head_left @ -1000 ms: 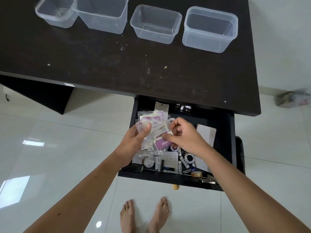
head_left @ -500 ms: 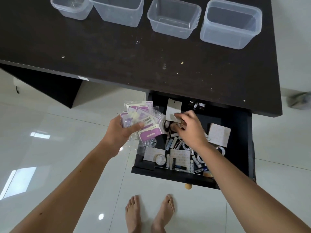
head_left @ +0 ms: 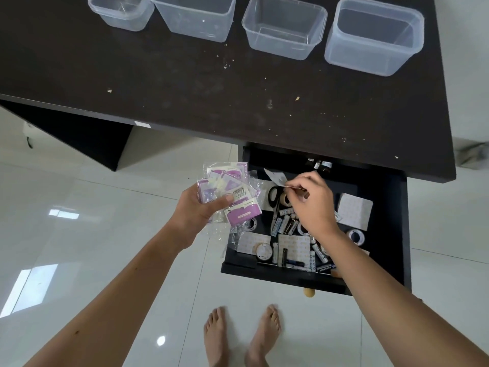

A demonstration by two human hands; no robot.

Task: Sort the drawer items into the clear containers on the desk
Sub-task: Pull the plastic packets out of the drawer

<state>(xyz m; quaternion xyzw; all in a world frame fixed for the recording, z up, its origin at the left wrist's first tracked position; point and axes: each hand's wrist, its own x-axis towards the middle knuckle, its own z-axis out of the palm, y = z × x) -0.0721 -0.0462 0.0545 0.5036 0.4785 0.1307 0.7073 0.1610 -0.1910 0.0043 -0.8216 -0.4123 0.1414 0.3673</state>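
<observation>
My left hand [head_left: 197, 210] grips a fanned stack of purple-and-white plastic packets [head_left: 229, 190] just left of the open black drawer [head_left: 391, 234]. My right hand [head_left: 313, 205] is over the drawer's middle and pinches the edge of a white card [head_left: 275, 177], lifting it. Under it lie black-handled scissors [head_left: 274, 198], loose batteries [head_left: 287, 225], tape rolls [head_left: 263, 251] and white sticker sheets [head_left: 354, 211]. Along the desk's far edge stand several clear containers: a small one [head_left: 120, 11], a deep one [head_left: 195, 17], a shallow one [head_left: 284, 27] and a large one [head_left: 373, 35].
The dark desk top [head_left: 185, 83] carries scattered crumbs. The drawer has a wooden knob [head_left: 308, 292] at its front. My bare feet [head_left: 240, 337] stand on the glossy white tile floor below. A blurred object [head_left: 473, 154] sits on the floor at the right.
My left hand moved the packet stack out of the drawer to its left side. My right hand let go of the packets, reached deeper into the drawer and pinched the white card.
</observation>
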